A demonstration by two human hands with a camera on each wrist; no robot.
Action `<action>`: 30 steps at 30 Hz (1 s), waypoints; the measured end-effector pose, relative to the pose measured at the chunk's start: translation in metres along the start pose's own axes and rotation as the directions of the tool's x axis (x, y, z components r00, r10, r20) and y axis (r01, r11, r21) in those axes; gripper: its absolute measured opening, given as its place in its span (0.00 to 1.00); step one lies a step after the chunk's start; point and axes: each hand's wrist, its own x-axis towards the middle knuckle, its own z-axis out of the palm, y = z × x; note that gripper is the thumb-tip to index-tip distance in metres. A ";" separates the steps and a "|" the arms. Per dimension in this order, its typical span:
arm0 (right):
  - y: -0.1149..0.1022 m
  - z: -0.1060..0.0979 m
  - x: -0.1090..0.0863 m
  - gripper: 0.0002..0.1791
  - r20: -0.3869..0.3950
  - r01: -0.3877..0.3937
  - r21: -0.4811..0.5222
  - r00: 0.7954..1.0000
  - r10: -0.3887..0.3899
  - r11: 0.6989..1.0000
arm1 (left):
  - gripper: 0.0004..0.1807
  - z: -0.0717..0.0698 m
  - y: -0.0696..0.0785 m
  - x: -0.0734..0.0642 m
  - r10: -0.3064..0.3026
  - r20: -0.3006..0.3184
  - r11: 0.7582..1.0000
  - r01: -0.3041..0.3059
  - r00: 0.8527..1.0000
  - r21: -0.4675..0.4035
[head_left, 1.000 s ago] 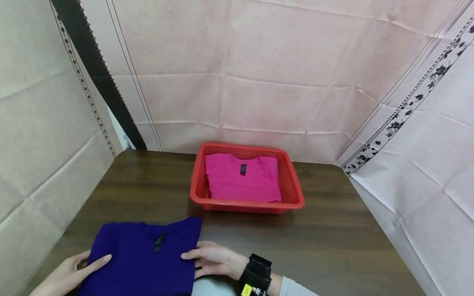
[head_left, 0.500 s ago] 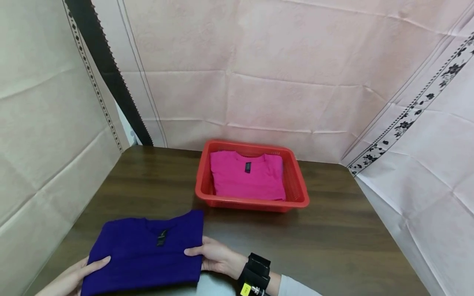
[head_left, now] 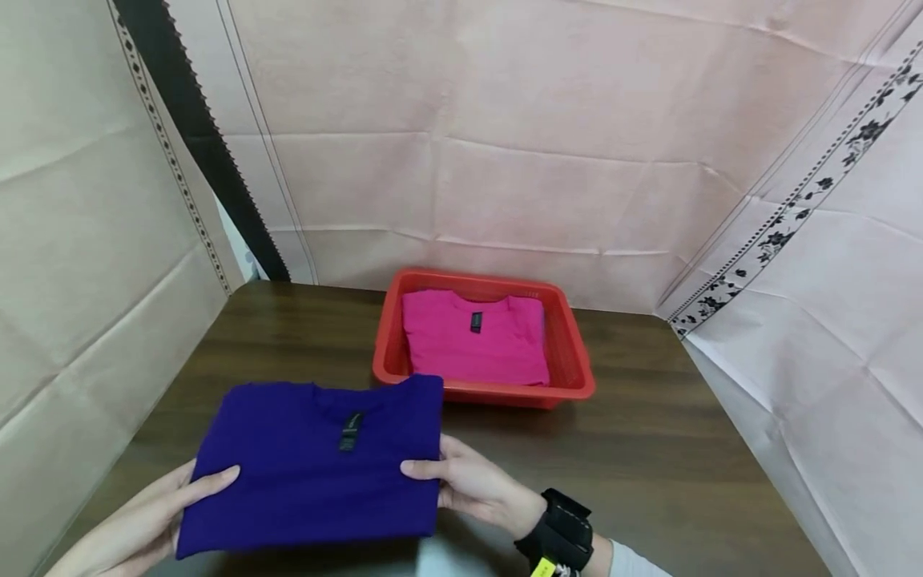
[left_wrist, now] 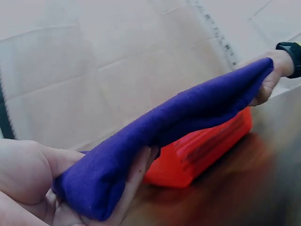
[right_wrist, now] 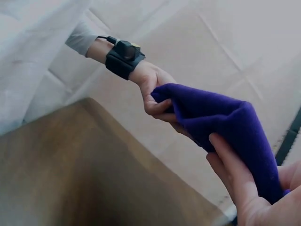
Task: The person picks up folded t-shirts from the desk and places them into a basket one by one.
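Note:
A folded dark blue shirt [head_left: 310, 473] with a black neck label is held up off the table between both hands. My left hand [head_left: 147, 513] grips its left side, thumb on top and fingers underneath; the left wrist view shows those fingers supporting the folded cloth [left_wrist: 122, 155]. On the opposite side my right hand [head_left: 479, 485] pinches the edge, thumb above and the other fingers below, as the right wrist view also shows beneath the shirt [right_wrist: 225, 127]. The shirt's far right corner overlaps the front rim of a red plastic basket [head_left: 577, 365] in the head view.
The basket stands at the back of the brown wooden table [head_left: 649, 465], with a folded pink shirt [head_left: 472, 344] lying inside. Pale patterned sheets [head_left: 505, 160] hang as walls behind and at both sides. A black strap [head_left: 195, 120] runs down the back left.
Both hands have raised the blue shirt and carried it forward and to the right, closer to the red basket. The basket and pink shirt have stayed in place.

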 end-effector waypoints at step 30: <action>-0.125 -0.148 -0.025 0.28 -0.311 0.091 -0.121 0.942 -0.125 0.988 | 0.34 0.076 0.106 0.212 0.118 -0.119 0.984 -0.100 0.986 0.147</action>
